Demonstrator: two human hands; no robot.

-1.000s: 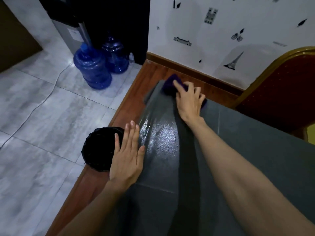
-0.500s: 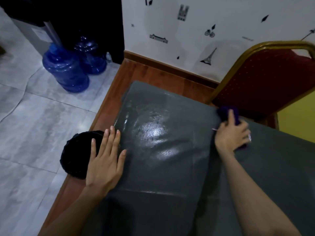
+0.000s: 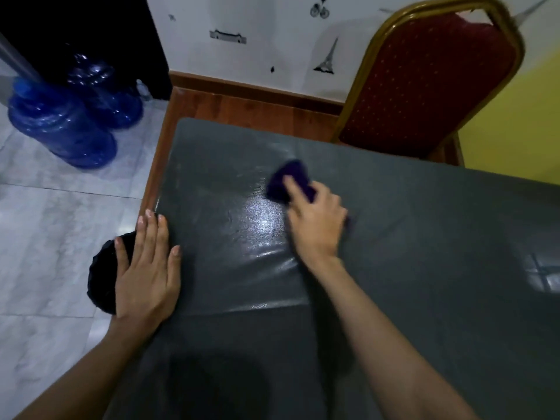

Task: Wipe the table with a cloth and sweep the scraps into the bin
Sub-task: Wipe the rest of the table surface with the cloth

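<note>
A dark grey table (image 3: 409, 237) with a glossy wet patch fills most of the view. My right hand (image 3: 315, 225) presses a purple cloth (image 3: 288, 180) flat against the tabletop near its middle; the cloth sticks out past my fingertips. My left hand (image 3: 145, 268) lies flat and spread on the table's left edge, holding nothing. Just beyond that edge, on the floor below, stands a black bin (image 3: 101, 277), partly covered by my left hand. I see no scraps on the table.
A red padded chair with a gold frame (image 3: 424, 77) stands at the table's far right corner. Two blue water jugs (image 3: 60, 125) sit on the tiled floor at the far left. A white wall with small decals runs behind.
My right hand has slid the cloth from the far right edge by the chair back leftward to the table's middle. My left hand has stayed flat at the left edge.
</note>
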